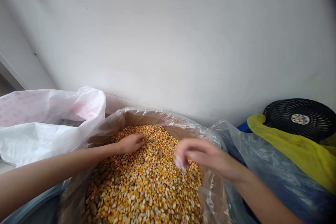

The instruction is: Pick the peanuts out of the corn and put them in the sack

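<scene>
Yellow and white corn kernels (147, 189) fill a box (181, 132) lined with a clear plastic bag (210, 196). Brown lumpy pieces (93, 208), which look like unshelled peanuts, lie along the left side, with a few more scattered over the corn. My left hand (132, 142) is low over the far left part of the kernels, its fingers curled together; whatever they may hold is hidden. Above the right side of the corn is my right hand (201, 154), bent at the fingers and smeared by motion, so its grip is unclear.
A white woven sack (39, 140) stands open on the left. To the right are a black round fan grille (301, 117), a yellow cloth or bag (294, 148) and clear plastic sheeting (267, 161) over something dark blue. Behind the box rises a white wall (168, 42).
</scene>
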Available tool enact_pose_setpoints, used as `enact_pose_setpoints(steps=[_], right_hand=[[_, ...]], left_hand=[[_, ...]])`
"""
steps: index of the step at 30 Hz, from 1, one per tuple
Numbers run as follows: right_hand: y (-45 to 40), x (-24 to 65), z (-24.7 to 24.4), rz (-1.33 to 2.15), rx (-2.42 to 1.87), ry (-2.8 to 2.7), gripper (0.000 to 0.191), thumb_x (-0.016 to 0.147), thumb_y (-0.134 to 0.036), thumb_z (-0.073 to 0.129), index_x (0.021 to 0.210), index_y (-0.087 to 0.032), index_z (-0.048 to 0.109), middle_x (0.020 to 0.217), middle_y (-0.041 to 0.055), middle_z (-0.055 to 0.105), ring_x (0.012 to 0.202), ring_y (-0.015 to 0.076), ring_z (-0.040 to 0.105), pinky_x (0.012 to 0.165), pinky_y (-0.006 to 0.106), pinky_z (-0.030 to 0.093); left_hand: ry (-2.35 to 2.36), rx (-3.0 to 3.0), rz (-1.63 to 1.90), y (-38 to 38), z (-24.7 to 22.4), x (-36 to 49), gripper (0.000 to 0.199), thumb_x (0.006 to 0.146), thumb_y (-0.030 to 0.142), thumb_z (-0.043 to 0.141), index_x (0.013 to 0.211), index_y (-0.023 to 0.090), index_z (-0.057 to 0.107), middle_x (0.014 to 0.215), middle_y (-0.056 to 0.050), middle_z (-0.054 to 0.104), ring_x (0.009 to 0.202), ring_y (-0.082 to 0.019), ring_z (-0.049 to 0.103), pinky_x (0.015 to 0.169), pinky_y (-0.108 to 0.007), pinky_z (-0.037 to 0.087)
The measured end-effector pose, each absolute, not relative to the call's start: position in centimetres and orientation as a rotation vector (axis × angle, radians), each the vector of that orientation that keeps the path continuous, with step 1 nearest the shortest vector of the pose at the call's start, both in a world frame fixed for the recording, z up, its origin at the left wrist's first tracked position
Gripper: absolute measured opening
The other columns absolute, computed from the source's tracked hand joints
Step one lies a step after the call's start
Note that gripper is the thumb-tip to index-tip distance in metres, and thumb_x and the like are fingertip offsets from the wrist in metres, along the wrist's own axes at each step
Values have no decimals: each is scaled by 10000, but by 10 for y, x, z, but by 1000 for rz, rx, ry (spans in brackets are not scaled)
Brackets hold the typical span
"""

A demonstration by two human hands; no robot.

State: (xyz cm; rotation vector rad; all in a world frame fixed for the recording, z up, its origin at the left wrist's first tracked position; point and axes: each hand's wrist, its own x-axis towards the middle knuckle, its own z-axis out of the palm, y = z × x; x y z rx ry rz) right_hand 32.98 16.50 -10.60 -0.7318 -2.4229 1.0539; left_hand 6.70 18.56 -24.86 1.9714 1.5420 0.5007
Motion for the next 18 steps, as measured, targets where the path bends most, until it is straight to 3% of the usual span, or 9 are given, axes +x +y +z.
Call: enact_pose_setpoints(steps=[3, 6, 9, 14, 18], right_hand=[[192, 288, -149, 978, -960, -2554, 227, 818, -271, 352, 886, -214, 561, 886, 11, 578, 780, 128, 530, 689, 273, 429], [191, 261, -204, 803, -736, -2751, 221, 782, -209, 425, 956, -226, 561, 968, 22, 557, 917, 161, 472, 819, 317, 372], [174, 251, -238, 697, -627, -2810, 243, 789, -178, 408, 967, -239, 561, 921, 29, 564, 914, 169, 446, 817, 324, 361], [156, 261, -247, 732, -801, -2614, 196, 769, -136, 416, 868, -214, 567, 884, 29, 545, 881, 161, 436, 788, 311, 355], [161, 270, -244, 969, -1024, -2293, 132, 690, -129, 464, 793, -186, 523, 836, 18, 523, 809, 146, 459, 742, 295, 370]], left_hand=[[1527, 1891, 541, 182, -257, 74, 263, 726, 286, 407, 917, 200, 565, 979, -51, 588, 908, -191, 511, 821, -312, 360], [1558, 1647, 706, 181, -253, 84, 251, 710, 261, 407, 901, 186, 551, 973, -48, 585, 912, -177, 506, 835, -306, 356], [1548, 1291, 891, 174, -242, 95, 263, 717, 280, 395, 923, 183, 526, 999, -42, 572, 927, -168, 499, 796, -291, 380], [1580, 881, 917, 147, -242, 107, 224, 696, 256, 407, 878, 162, 499, 860, -49, 579, 764, -151, 530, 611, -253, 406], [1552, 807, 1053, 138, -245, 113, 212, 691, 232, 412, 882, 167, 477, 830, -46, 551, 756, -135, 517, 577, -227, 397]])
